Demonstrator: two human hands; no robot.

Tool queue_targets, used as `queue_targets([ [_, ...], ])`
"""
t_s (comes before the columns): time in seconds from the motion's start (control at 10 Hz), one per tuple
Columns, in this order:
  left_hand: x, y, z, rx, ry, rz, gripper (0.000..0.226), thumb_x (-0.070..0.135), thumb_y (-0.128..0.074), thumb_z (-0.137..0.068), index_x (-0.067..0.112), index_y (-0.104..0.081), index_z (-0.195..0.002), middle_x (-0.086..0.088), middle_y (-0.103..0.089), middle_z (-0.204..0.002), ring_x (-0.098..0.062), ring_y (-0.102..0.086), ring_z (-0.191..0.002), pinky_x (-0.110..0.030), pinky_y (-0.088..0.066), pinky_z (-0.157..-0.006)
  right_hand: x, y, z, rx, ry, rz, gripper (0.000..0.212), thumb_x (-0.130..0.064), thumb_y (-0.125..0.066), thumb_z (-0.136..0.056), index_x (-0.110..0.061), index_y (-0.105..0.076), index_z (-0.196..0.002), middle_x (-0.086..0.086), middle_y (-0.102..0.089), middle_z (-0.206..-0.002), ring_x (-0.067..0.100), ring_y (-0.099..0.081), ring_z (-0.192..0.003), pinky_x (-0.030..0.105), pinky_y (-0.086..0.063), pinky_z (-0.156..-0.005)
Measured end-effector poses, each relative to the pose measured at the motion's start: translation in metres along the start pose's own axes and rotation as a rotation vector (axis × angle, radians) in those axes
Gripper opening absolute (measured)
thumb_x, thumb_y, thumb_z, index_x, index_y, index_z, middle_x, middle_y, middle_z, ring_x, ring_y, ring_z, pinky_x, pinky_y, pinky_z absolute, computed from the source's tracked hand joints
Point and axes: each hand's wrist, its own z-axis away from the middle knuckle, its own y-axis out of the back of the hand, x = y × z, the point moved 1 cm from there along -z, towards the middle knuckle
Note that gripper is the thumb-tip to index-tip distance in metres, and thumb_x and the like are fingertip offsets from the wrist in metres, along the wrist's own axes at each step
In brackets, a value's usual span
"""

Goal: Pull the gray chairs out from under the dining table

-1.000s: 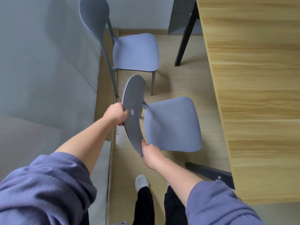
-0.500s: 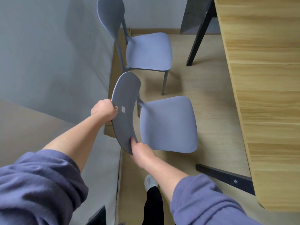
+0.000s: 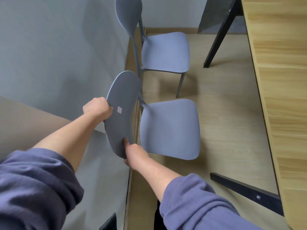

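Presently, both hands gripped the backrest of the near gray chair (image 3: 169, 128). The left hand (image 3: 98, 108) was closed over the backrest's left edge, fingers curled together around the rim and knuckles facing the camera. The right hand (image 3: 134, 153) held the lower right edge, the thumb pressed flat against the rear face and the remaining fingers wrapped out of sight behind the rim. A small pale label (image 3: 119, 109) sat on the rear face between the two hands.

The near chair stood on the wood floor (image 3: 232, 113), its seat fully clear of the dining table (image 3: 282, 80) and well apart from the table's edge. Its backrest was close to the gray wall (image 3: 58, 55). The far gray chair (image 3: 164, 52) stood just beyond it, also clear of the table, its backrest likewise toward the wall. One black table leg (image 3: 217, 37) stood beside the far chair; a black table brace (image 3: 245, 191) ran near the right sleeve (image 3: 199, 206).
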Motion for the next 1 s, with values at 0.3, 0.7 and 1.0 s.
queue_targets([
  [0.3, -0.018, 0.013, -0.015, -0.015, 0.06, -0.177, 0.017, 0.012, -0.045, -0.085, 0.014, -0.05, -0.068, -0.003, -0.057, -0.063, -0.028, -0.054, -0.082, -0.032, -0.029, -0.079, -0.018, 0.002, -0.015, -0.035, 0.061, -0.023, 0.082, -0.013, -0.059, -0.085, -0.017, -0.011, -0.151, 0.023, -0.059, -0.114, 0.043, -0.059, -0.101, 0.043, -0.051, -0.073],
  [0.7, -0.028, 0.001, -0.024, 0.015, 0.108, -0.279, 0.017, 0.013, -0.05, -0.087, 0.011, -0.059, -0.101, -0.011, -0.065, -0.104, -0.032, -0.061, -0.1, -0.032, -0.035, -0.082, -0.016, -0.004, -0.024, -0.08, 0.125, -0.008, 0.077, -0.008, -0.051, -0.092, -0.026, -0.007, -0.153, 0.021, -0.054, -0.131, 0.042, -0.058, -0.107, 0.045, -0.052, -0.081],
  [1.0, -0.001, -0.012, 0.024, 0.332, -0.197, -0.191, 0.062, 0.026, -0.059, -0.087, 0.01, -0.03, -0.14, -0.012, -0.05, -0.132, -0.034, -0.049, -0.118, -0.043, -0.04, -0.088, 0.053, 0.043, 0.018, 0.0, 0.007, -0.089, 0.073, -0.016, -0.053, -0.095, -0.027, -0.011, -0.154, 0.004, -0.031, -0.157, 0.029, -0.04, -0.137, 0.04, -0.041, -0.106],
])
